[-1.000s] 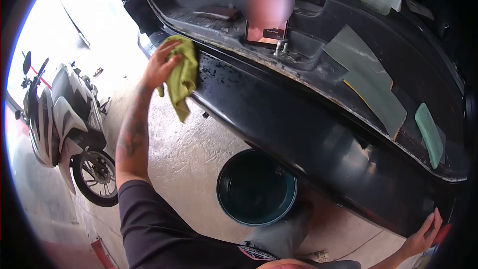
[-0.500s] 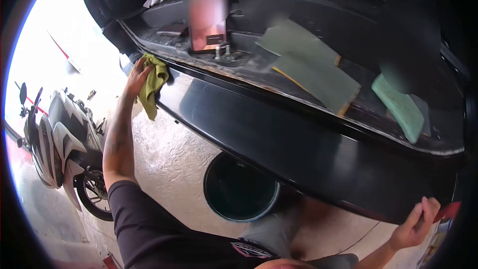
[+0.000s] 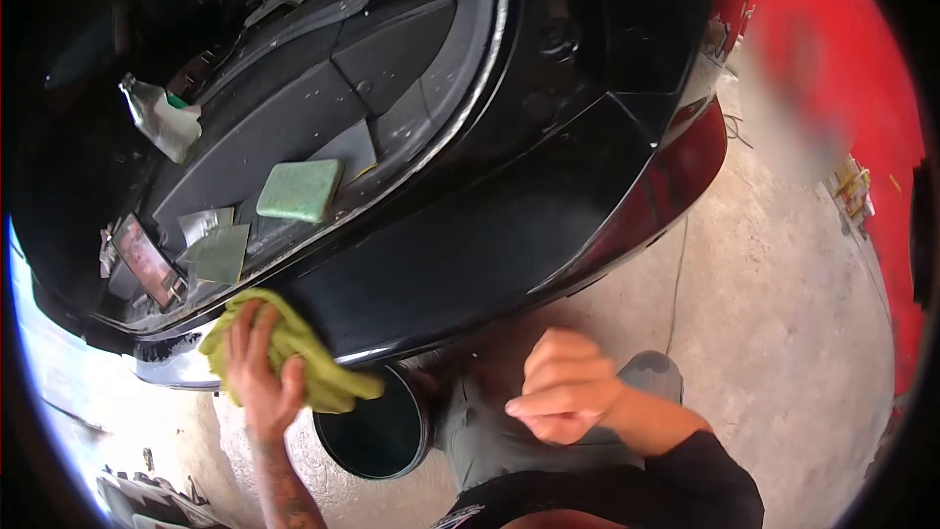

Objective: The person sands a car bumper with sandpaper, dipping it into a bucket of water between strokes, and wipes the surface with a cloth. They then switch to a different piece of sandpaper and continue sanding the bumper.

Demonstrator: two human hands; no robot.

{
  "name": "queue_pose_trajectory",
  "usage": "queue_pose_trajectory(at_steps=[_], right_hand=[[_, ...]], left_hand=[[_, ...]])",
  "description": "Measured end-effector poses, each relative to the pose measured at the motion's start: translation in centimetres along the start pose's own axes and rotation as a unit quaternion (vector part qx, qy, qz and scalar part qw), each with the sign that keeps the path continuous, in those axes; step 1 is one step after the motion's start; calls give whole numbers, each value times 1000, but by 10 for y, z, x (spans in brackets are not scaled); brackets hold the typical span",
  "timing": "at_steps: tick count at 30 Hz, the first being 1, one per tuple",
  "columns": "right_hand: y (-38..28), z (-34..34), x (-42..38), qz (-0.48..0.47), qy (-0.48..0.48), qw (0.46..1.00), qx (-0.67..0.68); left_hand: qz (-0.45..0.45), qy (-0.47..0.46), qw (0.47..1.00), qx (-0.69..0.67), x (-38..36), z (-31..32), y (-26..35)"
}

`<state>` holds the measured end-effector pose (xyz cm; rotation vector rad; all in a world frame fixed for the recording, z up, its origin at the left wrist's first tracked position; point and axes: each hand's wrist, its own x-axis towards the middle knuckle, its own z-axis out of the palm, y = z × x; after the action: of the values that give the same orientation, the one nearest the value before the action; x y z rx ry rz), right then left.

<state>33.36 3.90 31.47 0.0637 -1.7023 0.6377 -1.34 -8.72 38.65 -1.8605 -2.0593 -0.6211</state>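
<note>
My left hand (image 3: 262,377) presses a yellow-green cloth (image 3: 304,358) against the outer surface of the black car panel (image 3: 441,279), near its left part. The cloth spreads out past the fingers and a loose end hangs to the right, over the bucket. My right hand (image 3: 563,390) is raised in the air in front of the panel, its fingers curled in, with nothing visible in them. It is slightly blurred.
Inside the car's rear lie a green sponge block (image 3: 300,190), grey sandpaper sheets (image 3: 221,253), a phone (image 3: 149,260) and a crumpled silvery bag (image 3: 162,118). A dark bucket (image 3: 423,431) stands below the panel. A red surface (image 3: 871,69) rises at the right.
The view has swung to the right. The left hand and cloth have moved rightward along the panel from its far left end. My right hand has left the panel's right end and curled its fingers.
</note>
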Motion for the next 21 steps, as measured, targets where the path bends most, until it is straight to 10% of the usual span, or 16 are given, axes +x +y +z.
queue_pose_trajectory(at_steps=[7, 21], right_hand=[[-21, -13, -155, 387, -123, 913, 16], [-30, -130, -149, 433, -158, 876, -144]], left_hand=[[133, -111, 984, -50, 84, 29, 180], [189, -5, 982, 2, 146, 74, 264]])
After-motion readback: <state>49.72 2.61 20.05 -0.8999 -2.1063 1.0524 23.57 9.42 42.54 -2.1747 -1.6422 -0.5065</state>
